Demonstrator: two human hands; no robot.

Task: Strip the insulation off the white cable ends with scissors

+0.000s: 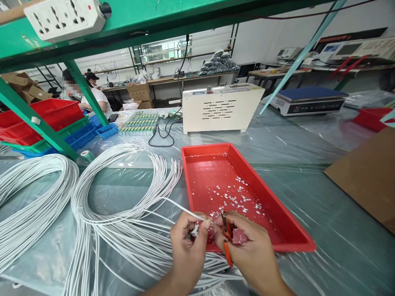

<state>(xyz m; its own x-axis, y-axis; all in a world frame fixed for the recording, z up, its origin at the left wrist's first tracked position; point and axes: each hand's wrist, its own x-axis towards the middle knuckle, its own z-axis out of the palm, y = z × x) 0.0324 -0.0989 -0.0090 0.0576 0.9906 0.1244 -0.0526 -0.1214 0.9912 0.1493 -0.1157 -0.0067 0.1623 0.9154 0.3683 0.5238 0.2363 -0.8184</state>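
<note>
Between the thumb and fingers of my left hand [191, 240] is the end of a white cable [180, 206], which runs back to a large coil of white cables [83, 205]. My right hand [251, 242] holds orange-handled cutters [227, 250], their dark jaws pointing away from me. Its thumb and fingertip pinch close to the cable's tip, almost touching my left thumb. What lies right at the tip is too small to make out. Both hands are over the near end of a red tray [203, 172] with small white and silvery scraps [239, 199] scattered in it.
Another cable coil [33, 197] lies at the left. Behind the tray stand a cream machine [220, 109] and a scale [308, 100]. Stacked bins [40, 119] and a green post [33, 119] are at the left, cardboard [367, 176] at the right. Two people sit farther back.
</note>
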